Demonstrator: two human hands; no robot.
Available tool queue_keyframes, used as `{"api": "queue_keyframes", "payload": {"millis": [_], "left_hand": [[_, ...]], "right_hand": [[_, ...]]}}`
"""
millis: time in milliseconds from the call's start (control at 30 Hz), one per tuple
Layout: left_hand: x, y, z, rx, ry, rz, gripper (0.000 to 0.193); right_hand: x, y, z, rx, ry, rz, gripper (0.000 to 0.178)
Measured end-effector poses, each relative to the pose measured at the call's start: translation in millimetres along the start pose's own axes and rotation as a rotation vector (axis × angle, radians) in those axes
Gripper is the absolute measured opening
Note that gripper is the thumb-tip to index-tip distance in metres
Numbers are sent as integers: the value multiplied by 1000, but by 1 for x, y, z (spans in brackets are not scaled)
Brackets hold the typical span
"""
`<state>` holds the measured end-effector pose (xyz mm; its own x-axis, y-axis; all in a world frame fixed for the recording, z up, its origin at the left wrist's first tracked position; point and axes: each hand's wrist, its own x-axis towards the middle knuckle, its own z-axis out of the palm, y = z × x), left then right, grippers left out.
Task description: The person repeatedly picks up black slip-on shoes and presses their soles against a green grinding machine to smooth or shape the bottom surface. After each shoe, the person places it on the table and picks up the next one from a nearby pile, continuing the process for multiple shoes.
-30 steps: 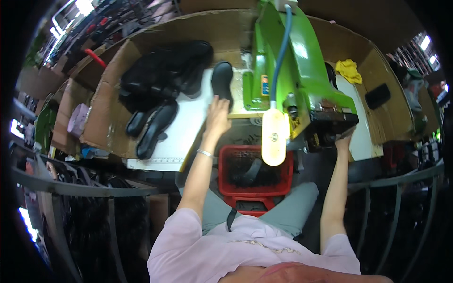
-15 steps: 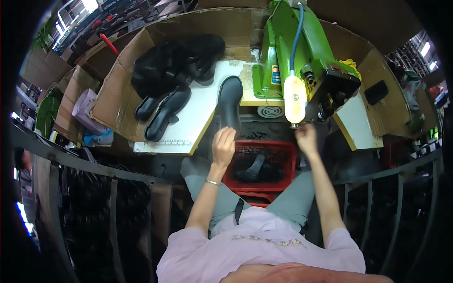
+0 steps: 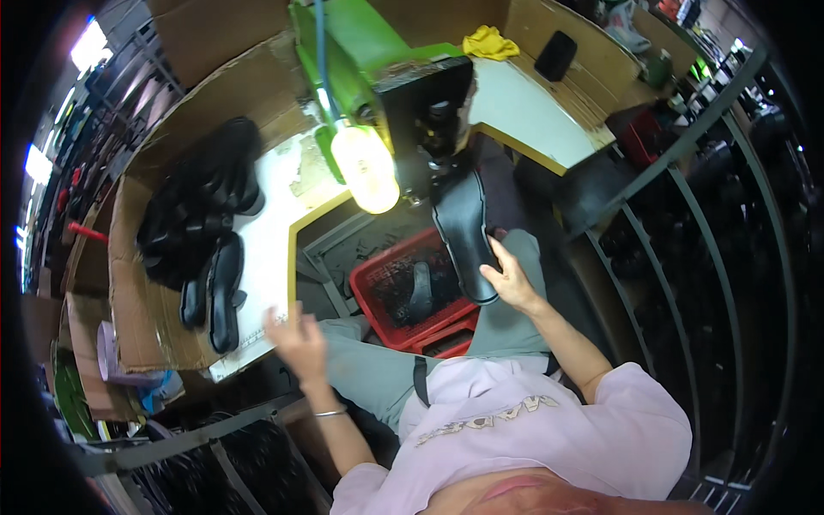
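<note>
My right hand (image 3: 512, 279) grips a black shoe sole (image 3: 463, 232) near its lower end, thumb across the face. The sole's upper end is under the dark head of a green machine (image 3: 360, 39). Whether it touches the machine there I cannot tell. My left hand (image 3: 298, 343), slightly blurred, is raised by the near edge of the white tabletop (image 3: 266, 206) with its fingers apart and nothing in them. Closest to it, two black soles (image 3: 225, 292) lie side by side on the tabletop, in front of a heap of black soles (image 3: 193, 202).
A lit lamp (image 3: 366, 167) hangs by the machine head. Below, a red crate (image 3: 365, 296) with dark scraps stands between my legs. Cardboard walls (image 3: 142, 292) edge the table. A yellow cloth (image 3: 491, 43) lies at the back right. Metal rails (image 3: 631, 292) flank me.
The sole that my left hand held is now in my right hand, at the machine. My left hand has let go and moved left. The view has turned to the right.
</note>
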<state>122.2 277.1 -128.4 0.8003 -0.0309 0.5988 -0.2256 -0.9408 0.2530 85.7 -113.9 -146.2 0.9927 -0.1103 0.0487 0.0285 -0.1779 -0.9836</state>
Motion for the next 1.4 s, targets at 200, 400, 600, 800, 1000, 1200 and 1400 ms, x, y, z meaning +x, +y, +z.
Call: {"api": "queue_keyframes", "payload": {"millis": [200,400,600,800,1000,1200,1400], "left_hand": [[22,-152,-29,549,120,-473,50],[20,-164,-22,292,-42,-359,40],[9,-73,-15,144,29,-425,33],[37,30,-41,-262,101,-339,23],[30,90,-36,-617,-115,-539,24],[40,123,18,-1002,-314,-697,21],[42,159,55,-1498,-673,-595,53]], "right_hand": [[-1,1,-23,10,35,36,60],[35,3,-34,242,84,81,56],[195,-27,-61,71,260,-50,30],[366,-15,-74,-482,360,287,46],[310,11,-35,-651,681,-262,63],[98,20,-27,37,-810,-6,100],[-4,63,-14,482,-277,361,32]]}}
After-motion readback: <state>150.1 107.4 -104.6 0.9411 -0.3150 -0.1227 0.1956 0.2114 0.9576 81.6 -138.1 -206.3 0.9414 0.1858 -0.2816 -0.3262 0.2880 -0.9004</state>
